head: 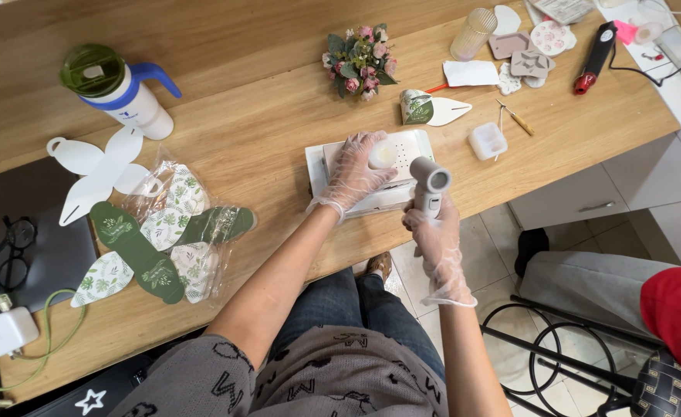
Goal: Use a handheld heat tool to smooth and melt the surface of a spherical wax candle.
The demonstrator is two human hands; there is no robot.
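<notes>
We sit at a wooden table (278, 131), both hands in thin clear gloves. Our left hand (353, 174) lies w/ fingers spread flat, pressing on a white slab (410, 147) that sits near the table's front edge; fingertips touch a small round pale disc (382, 155) resting on the slab, not gripped. Our right hand (435, 235) is wrapped tight around the handle of a small grey heat tool (430, 184), held upright just off the table edge, round nozzle end up top & right beside the disc. Left of us, a clear bag of leaf-print card cutouts (172, 232) in green & white, plus plain white cutouts (97, 166) behind it. Back left stands a white bottle w/ blue spout & green lid (116, 89). Far left: black glasses (12, 247) and a white charger w/ green cable (7, 330). Centre back, a little bunch of pink flowers (359, 62); near it a folded leaf-print paper cone (417, 108). To the right of the slab, a small translucent square mould (487, 141) & tweezers (514, 116). Back right: ribbed glass (473, 33), several pink & white moulds (529, 46), a black-and-red tool (595, 54) w/ cord. Lower right, another person's grey trouser leg & red sleeve (676, 309), apart from us.
</notes>
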